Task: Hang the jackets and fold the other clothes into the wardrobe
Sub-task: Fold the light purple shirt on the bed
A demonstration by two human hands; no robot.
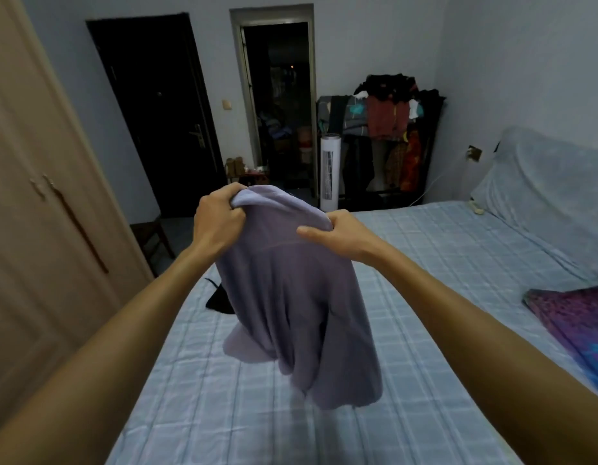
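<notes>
Two hands are gripping one lilac garment (290, 297) at its top edge in the frame's centre: the left hand (217, 223) bunching fabric, the right hand (334, 234) pinching it. It is hanging above one bed (441, 263); one wardrobe (39, 196) is standing at left.

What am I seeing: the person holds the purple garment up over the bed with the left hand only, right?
Not quite: it is both hands, not the left alone. The head view shows the left hand and the right hand each gripping the top of the purple garment, held up over the bed.
</notes>
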